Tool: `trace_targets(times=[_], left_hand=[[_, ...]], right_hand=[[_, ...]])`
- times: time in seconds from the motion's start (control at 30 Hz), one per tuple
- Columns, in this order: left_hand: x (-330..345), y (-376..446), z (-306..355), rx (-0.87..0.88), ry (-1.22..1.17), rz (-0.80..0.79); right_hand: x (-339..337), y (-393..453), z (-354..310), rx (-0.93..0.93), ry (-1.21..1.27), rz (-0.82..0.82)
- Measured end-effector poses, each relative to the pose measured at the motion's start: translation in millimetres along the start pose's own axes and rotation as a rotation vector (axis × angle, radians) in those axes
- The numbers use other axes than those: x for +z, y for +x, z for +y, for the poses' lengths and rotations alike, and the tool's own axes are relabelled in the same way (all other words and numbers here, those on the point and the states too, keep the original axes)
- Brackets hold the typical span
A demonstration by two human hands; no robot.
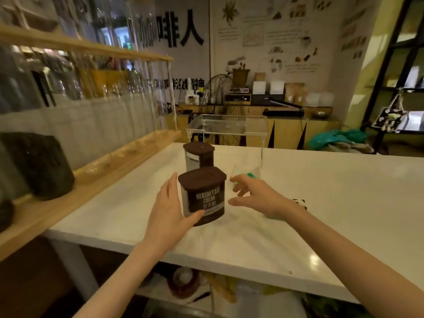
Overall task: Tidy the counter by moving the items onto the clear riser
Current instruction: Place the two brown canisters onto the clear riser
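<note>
My left hand (168, 203) is at centre frame, palm flat against the left side of the near cocoa tin (202, 198), with the thumb hooked across its lower front. The fingers are extended, not curled; this is contact on one side, not a closed grip. My right hand (254, 195) hovers just right of the same tin, fingers spread wide and holding nothing, with a visible gap between them and the tin wall.

The tin stands upright on the white counter (321, 203), long axis vertical, brown lid on, label toward me. It lies directly between my two hands; the left is the nearer, being already in contact. A second cocoa tin (198, 156) stands upright just behind it, further up the frame. Behind my right fingers lies a small packet (246, 174) with green on it; its kind I cannot determine.

The clear riser (227, 128) stands at the far edge of the counter, above and slightly right of both tins in the frame. Its top appears bare.

Assessment: no item is yet on the riser. The right hand must close leftward onto the tin before it can be lifted and carried up-frame past the second tin.
</note>
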State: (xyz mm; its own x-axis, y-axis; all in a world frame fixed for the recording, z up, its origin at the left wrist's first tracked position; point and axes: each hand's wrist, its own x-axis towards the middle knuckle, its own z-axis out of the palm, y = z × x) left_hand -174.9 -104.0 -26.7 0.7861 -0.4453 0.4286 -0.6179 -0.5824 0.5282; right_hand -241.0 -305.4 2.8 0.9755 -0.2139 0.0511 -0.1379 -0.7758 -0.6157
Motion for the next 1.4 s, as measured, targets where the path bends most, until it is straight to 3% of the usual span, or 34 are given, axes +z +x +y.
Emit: trace_targets(times=[0.13, 0.27, 0.47, 0.77, 1.07, 1.4], left_hand=[[11.2, 12.4, -23.5, -0.142, -0.195, -0.239], [13.5, 25.4, -41.2, -0.154, -0.304, -0.424], [5.5, 40.0, -45.6, -0.133, -0.515, -0.480], [-0.9, 71.0, -44.7, -0.160, -0.461, -0.383], [-37.9, 154.9, -21.4, -0.005, -0.418, -0.223], [-27.5, 286.9, -1.2, -0.004, -0.572, -0.031]], right_hand=[[9.0, 21.6, 8.1, 0.030, 0.057, -0.102], [12.9, 34.7, 5.3, 0.011, 0.134, -0.180], [13.5, 44.8, 3.7, -0.012, 0.213, -0.146], [-6.7, 75.2, 5.7, -0.024, 0.272, -0.143], [-67.9, 144.0, -24.6, -0.186, 0.336, -0.031], [-127.4, 247.3, -34.3, -0.216, 0.482, 0.235]])
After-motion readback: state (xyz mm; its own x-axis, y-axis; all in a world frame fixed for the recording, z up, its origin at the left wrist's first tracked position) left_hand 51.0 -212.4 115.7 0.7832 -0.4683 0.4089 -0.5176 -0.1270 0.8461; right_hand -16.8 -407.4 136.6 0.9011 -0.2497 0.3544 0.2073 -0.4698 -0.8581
